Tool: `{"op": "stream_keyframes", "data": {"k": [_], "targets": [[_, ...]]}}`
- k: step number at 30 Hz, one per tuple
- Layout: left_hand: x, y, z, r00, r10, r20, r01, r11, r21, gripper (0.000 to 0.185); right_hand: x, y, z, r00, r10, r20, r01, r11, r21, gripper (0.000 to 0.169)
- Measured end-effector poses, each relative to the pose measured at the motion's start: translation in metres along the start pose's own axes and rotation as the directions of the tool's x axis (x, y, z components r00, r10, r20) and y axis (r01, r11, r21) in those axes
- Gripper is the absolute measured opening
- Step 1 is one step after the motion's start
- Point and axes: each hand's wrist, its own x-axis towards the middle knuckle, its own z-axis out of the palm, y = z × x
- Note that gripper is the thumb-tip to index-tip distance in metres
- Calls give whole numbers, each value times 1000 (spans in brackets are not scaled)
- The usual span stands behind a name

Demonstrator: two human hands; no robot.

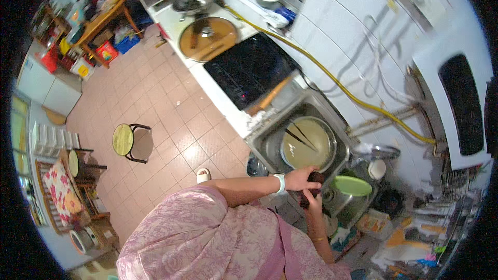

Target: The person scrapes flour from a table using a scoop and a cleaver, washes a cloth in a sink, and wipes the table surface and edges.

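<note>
Both hands are over the double-bowl steel sink (pixel 268 157). My left hand (pixel 300 179), with a pale band on its wrist, grips a dark reddish-brown object (pixel 316 179) whose kind I cannot tell. My right hand (pixel 312 201) is on the same object from below, its fingers close to my left ones and partly covering it. Just beyond the hands, a round basin (pixel 331 155) of cloudy, pale yellowish liquid sits in the larger bowl. A pair of dark chopsticks (pixel 298 136) leans in it. Beside the hands, a green oval dish or basin (pixel 352 186) lies over the smaller bowl.
A black cooktop (pixel 253 70) and a lidded wok (pixel 208 39) line the counter beyond the sink. A yellow hose (pixel 330 79) runs along the tiled wall. Crowded utensils and containers (pixel 412 237) stand at right. A round stool (pixel 123 140) is on the tiled floor at left.
</note>
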Motion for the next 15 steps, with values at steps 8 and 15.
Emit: {"op": "stream_keyframes", "data": {"k": [8,15], "targets": [[-182,-52,-202,959,-247,-138,162,880,-447,72,15,-15,199,972,0,237,55,973,-226,40],[-390,-43,-331,759,-217,-614,-19,935,-353,60,17,-4,419,800,-126,586,370,873,-317,31]]}}
